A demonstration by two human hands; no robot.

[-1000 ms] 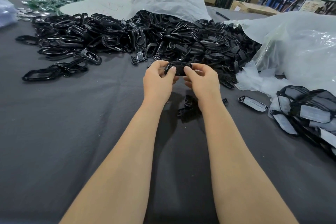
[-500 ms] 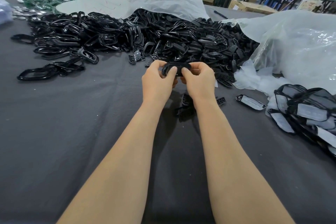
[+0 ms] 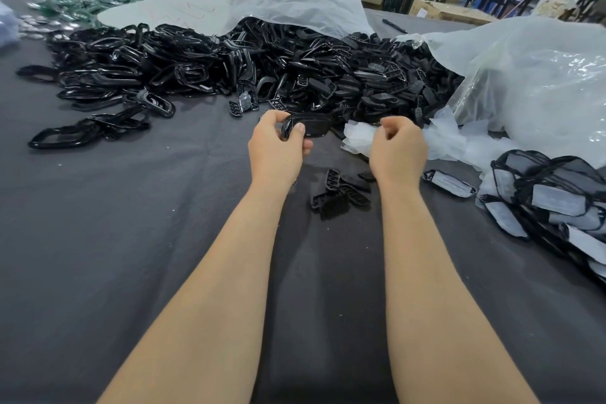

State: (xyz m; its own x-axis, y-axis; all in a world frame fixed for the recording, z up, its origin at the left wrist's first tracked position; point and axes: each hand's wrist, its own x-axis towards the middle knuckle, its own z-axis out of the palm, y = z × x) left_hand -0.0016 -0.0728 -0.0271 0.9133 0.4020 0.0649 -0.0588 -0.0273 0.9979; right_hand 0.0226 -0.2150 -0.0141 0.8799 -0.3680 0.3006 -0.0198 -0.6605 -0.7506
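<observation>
Your left hand grips a black frame just above the cloth. Your right hand pinches white film beside it. This piece looks nearly finished, but the heap beyond is still waiting.

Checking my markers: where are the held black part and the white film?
black part (image 3: 313, 127): head view, its glossy middle face.
white film (image 3: 359, 139): head view, its crumpled middle.

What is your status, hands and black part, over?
Left hand grips black oval part. Right hand pinches pale film, apart from the part. Loose black pieces lie on the cloth below the hands.
</observation>
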